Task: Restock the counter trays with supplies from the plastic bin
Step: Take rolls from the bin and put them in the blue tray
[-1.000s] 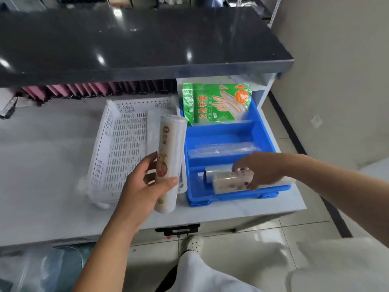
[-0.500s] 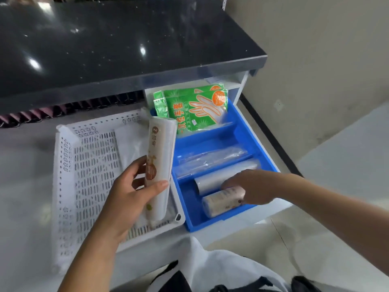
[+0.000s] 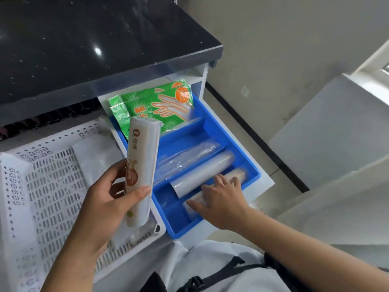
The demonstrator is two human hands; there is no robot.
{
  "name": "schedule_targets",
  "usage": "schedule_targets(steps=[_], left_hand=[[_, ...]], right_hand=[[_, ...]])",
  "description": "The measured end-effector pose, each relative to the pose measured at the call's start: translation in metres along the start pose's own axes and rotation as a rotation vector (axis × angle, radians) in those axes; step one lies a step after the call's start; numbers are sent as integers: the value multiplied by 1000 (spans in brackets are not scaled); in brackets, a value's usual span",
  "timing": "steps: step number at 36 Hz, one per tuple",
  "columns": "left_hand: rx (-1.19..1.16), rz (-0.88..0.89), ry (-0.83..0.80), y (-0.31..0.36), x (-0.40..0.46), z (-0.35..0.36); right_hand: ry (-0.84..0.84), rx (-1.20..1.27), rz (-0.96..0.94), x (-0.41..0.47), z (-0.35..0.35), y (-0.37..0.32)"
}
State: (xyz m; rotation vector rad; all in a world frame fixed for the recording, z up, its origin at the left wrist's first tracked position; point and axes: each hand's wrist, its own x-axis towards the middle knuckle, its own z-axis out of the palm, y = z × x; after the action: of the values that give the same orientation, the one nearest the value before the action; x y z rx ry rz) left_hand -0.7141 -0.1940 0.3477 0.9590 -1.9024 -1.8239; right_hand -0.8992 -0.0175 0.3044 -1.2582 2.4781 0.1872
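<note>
My left hand (image 3: 105, 205) grips a white printed roll (image 3: 141, 165) upright over the right edge of the white perforated bin (image 3: 42, 186). My right hand (image 3: 219, 199) lies flat with fingers spread on a printed roll (image 3: 237, 174) in the front compartment of the blue tray (image 3: 227, 142). Just behind it lies a plain clear roll (image 3: 202, 173). One compartment further back holds a clear-wrapped roll (image 3: 187, 154). Green glove packs (image 3: 160, 106) fill the rear compartment.
A black countertop (image 3: 84, 43) overhangs the white shelf that carries the bin and tray. A thin white sheet (image 3: 94, 157) lies inside the bin. Tiled floor and a wall with a black skirting (image 3: 259, 140) are to the right.
My right hand has pushed the printed roll flat along the tray's front compartment and opened over it. The left hand keeps the upright roll. The camera has moved closer and tilted down.
</note>
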Motion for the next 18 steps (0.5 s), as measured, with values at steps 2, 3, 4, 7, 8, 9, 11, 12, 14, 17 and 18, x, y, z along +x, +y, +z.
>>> schedule_targets(steps=[2, 3, 4, 7, 8, 9, 11, 12, 14, 17, 18], left_hand=[[39, 12, -19, 4, 3, 3], [65, 18, -28, 7, 4, 6], [93, 24, -33, 10, 7, 10], [183, 50, -55, 17, 15, 25], [220, 56, -79, 19, 19, 32], [266, 59, -111, 20, 23, 39], [383, 63, -181, 20, 32, 55], [451, 69, -211, 20, 36, 64], [589, 64, -270, 20, 42, 82], [796, 38, -338, 22, 49, 113], [850, 30, -347, 21, 51, 122]], right_hand=[[16, 32, 1, -1, 3, 5], [22, 50, -2, -1, 3, 9], [29, 74, -5, -2, 3, 13], [64, 171, -10, -6, 1, 29], [81, 196, -16, -8, 1, 36], [97, 212, -20, -9, 2, 44], [124, 236, -25, -14, 3, 60], [139, 249, -33, -16, 4, 69], [169, 268, -56, -21, 6, 84], [183, 277, -73, -29, 10, 101], [179, 288, -76, -31, 11, 105]])
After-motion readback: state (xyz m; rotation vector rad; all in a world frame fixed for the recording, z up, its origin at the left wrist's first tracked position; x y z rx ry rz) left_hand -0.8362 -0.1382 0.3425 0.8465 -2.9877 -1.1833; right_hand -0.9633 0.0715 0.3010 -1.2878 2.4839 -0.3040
